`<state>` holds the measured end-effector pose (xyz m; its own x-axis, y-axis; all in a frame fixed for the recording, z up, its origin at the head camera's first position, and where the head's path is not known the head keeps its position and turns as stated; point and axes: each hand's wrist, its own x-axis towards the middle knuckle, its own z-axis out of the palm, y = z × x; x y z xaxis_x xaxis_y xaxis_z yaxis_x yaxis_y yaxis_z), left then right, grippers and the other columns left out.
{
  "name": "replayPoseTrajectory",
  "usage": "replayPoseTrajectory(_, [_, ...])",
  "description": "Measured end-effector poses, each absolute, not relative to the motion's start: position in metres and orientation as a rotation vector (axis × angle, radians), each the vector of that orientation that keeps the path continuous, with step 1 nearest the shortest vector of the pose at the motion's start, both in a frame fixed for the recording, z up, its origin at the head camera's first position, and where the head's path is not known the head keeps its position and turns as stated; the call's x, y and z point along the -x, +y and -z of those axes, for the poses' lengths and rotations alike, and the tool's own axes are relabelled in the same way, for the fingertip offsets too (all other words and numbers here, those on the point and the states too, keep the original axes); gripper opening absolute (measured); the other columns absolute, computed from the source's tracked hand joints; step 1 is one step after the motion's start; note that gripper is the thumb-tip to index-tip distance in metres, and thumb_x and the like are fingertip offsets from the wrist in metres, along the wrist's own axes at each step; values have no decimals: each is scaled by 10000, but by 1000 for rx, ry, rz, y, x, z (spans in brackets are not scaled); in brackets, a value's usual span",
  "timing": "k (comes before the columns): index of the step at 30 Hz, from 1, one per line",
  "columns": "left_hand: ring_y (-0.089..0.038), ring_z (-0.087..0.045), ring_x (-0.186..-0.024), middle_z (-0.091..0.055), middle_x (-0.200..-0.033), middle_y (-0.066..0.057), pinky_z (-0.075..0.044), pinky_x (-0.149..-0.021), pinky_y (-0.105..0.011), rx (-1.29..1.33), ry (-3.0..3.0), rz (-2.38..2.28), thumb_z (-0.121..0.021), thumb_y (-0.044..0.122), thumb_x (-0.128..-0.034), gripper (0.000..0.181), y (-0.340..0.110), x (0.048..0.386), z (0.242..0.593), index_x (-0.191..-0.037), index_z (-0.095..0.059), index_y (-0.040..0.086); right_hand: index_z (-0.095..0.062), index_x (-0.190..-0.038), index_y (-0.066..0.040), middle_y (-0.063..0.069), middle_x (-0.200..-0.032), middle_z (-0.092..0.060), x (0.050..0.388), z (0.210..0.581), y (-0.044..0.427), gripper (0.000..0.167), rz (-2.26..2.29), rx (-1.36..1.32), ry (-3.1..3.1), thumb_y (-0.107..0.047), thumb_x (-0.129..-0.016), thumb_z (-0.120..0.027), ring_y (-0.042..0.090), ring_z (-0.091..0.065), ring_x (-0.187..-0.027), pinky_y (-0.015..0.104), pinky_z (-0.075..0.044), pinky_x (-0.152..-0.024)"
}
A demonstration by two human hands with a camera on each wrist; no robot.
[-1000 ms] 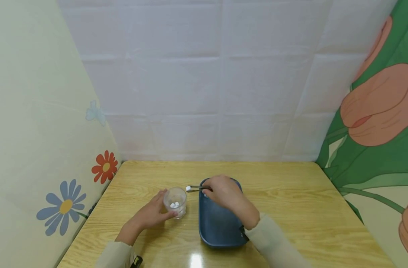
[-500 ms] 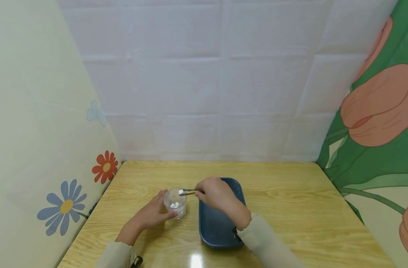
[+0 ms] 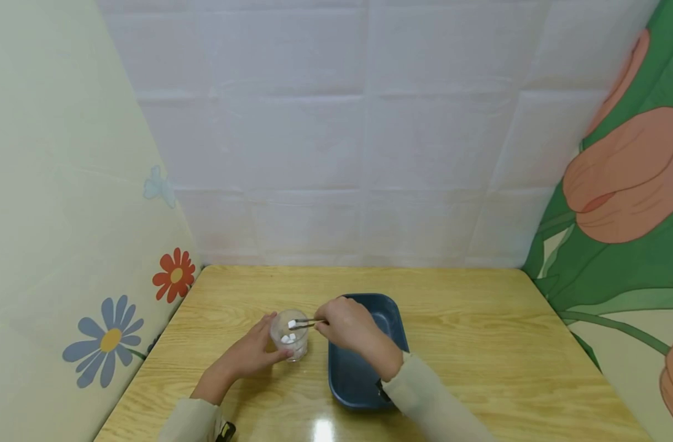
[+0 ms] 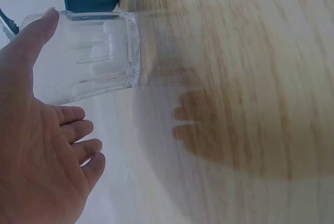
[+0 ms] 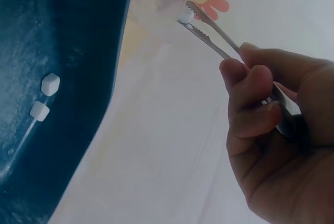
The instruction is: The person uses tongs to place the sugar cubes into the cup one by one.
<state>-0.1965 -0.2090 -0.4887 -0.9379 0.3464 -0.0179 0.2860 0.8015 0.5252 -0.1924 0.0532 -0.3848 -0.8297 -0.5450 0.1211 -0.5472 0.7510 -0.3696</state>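
Observation:
My left hand (image 3: 250,354) holds a clear drinking glass (image 3: 298,352) upright on the table. In the left wrist view its thumb lies along the glass (image 4: 68,85), with curved fingers at the other side. Several white cubes (image 3: 288,338) lie at the bottom. My right hand (image 3: 350,325) grips metal tongs (image 5: 215,27) with serrated tips. Between those tips is a white cube (image 3: 291,324), seen over the mouth of the glass in the head view. Two more white cubes (image 5: 50,84) lie in a dark blue tray (image 3: 358,377) beneath my right forearm.
The tray stands just right of the glass on a wood-grain table (image 3: 480,344). A white sheet (image 3: 364,135) hangs behind the table. Flower-printed cloths (image 3: 110,341) flank it on both sides.
My right hand has moved left and slightly toward me, carrying the cube in the tongs from beside the glass to over its mouth. My left hand and the glass have stayed in place.

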Motion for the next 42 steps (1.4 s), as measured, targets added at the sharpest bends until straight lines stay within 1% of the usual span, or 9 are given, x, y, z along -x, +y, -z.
replayPoseTrajectory(7, [-430, -235, -1509, -269, -1635, -222, -314, -1142, -633, -535, 2877, -814, -648, 630, -910, 983, -209, 196, 489, -1587, -285, 17, -811, -952, -191, -117, -723, -662, 194, 394, 48, 99, -592, -922, -2927, -211, -959, -715, 37, -483, -557, 237, -405, -512])
replayPoseTrajectory(12, [-426, -253, -1504, -275, -1633, -221, -317, -1146, -624, -532, 2880, -808, -645, 634, -909, 972, -209, 195, 488, -1588, -296, 32, -801, -910, -206, -134, -659, -595, 196, 396, 45, 107, -576, -930, -2941, -216, -965, -709, 45, -460, -532, 236, -380, -499])
replayPoseTrajectory(15, [-427, -250, -1504, -274, -1632, -225, -314, -1147, -626, -532, 2881, -807, -644, 634, -911, 972, -209, 195, 488, -1587, -296, 29, -803, -910, -204, -134, -658, -593, 196, 397, 44, 111, -584, -929, -2952, -215, -966, -708, 47, -455, -524, 234, -376, -491])
replayPoseTrajectory(23, [-429, -255, -1502, -272, -1634, -221, -320, -1137, -638, -539, 2876, -825, -651, 626, -910, 958, -208, 196, 488, -1586, -307, 42, -814, -947, -188, -113, -718, -652, 197, 398, 41, 115, -565, -944, -2961, -215, -971, -704, 46, -470, -527, 240, -399, -503])
replayPoseTrajectory(28, [-415, -235, -1513, -255, -1645, -204, -314, -1143, -635, -516, 2874, -813, -643, 636, -910, 967, -208, 196, 488, -1595, -290, 53, -815, -946, -185, -121, -689, -622, 198, 400, 38, 129, -531, -946, -2969, -212, -977, -692, 53, -462, -527, 244, -391, -505])
replayPoseTrajectory(34, [-437, -211, -1515, -251, -1642, -223, -303, -1133, -662, -532, 2865, -835, -646, 619, -917, 947, -208, 196, 487, -1593, -298, 55, -801, -888, -201, -129, -658, -578, 199, 400, 34, 137, -493, -946, -2981, -214, -971, -693, 64, -442, -531, 244, -373, -508])
replayPoseTrajectory(38, [-415, -207, -1523, -245, -1649, -206, -304, -1142, -646, -521, 2860, -831, -642, 630, -914, 948, -208, 196, 488, -1598, -295, 73, -777, -832, -202, -125, -625, -543, 199, 401, 33, 156, -487, -954, -2980, -210, -967, -698, 64, -429, -519, 241, -363, -502])
replayPoseTrajectory(42, [-419, -217, -1519, -245, -1647, -213, -305, -1144, -640, -518, 2867, -823, -644, 628, -913, 964, -208, 196, 488, -1596, -285, 49, -769, -815, -194, -119, -616, -536, 199, 403, 31, 160, -475, -959, -2982, -212, -961, -707, 67, -428, -518, 243, -364, -496])
